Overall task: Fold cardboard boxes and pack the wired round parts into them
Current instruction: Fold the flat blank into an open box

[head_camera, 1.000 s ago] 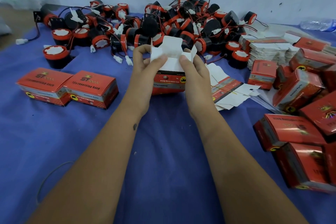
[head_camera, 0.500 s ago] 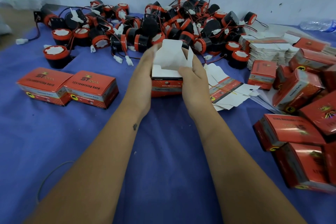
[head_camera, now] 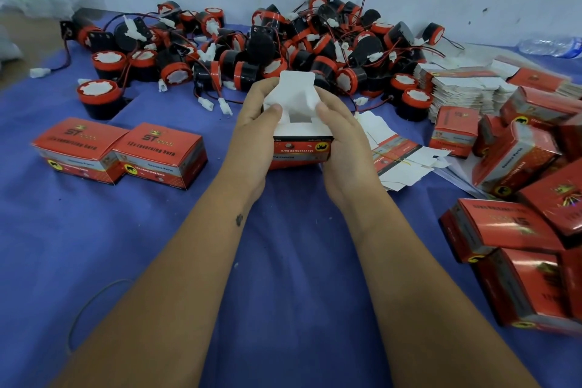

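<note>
Since the earlier frames the red box (head_camera: 300, 148) has come down from mid-air to sit on the blue-covered worktop (head_camera: 157, 246), and its white flaps (head_camera: 296, 94) have been bent lower over the opening. The left hand (head_camera: 256, 126) has its grip closed on the box's left side, thumb pressing a white side flap inward. The right hand (head_camera: 340, 132) grips the right side, thumb on the opposite flap. The tall white lid flap stands upright at the far edge, and the opening between the thumbs shows white inside. Just beyond the box lies the heap of red-and-black wired round horns (head_camera: 283, 47), spread along the far wall. To the left, two closed red boxes (head_camera: 122, 151) sit side by side, touching. Flat unfolded cartons (head_camera: 406, 157) lie just right of the right hand, a stack of flat cartons (head_camera: 463, 88) sits farther right, and a jumble of folded red boxes (head_camera: 519, 214) fills the right edge.
</note>
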`<act>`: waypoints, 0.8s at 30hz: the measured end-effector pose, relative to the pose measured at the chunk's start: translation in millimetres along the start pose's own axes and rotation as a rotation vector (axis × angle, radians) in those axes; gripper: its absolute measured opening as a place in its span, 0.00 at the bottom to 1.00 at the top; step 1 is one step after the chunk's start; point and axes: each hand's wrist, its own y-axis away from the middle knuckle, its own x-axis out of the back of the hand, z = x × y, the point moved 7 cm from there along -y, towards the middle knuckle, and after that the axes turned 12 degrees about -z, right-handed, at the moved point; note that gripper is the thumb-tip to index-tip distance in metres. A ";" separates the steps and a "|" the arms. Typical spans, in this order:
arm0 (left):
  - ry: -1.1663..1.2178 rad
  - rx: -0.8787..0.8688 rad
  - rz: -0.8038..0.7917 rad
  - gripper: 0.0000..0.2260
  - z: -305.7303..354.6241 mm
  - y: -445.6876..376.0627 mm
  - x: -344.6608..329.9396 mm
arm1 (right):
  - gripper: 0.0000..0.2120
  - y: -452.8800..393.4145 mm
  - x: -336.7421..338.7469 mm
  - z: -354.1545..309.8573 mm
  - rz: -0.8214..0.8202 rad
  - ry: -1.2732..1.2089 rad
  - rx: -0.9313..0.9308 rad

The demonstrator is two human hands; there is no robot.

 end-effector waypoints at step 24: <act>0.011 0.063 0.069 0.11 -2.9 7.1 3.0 | 0.09 4.2 4.1 -3.0 0.118 0.251 0.030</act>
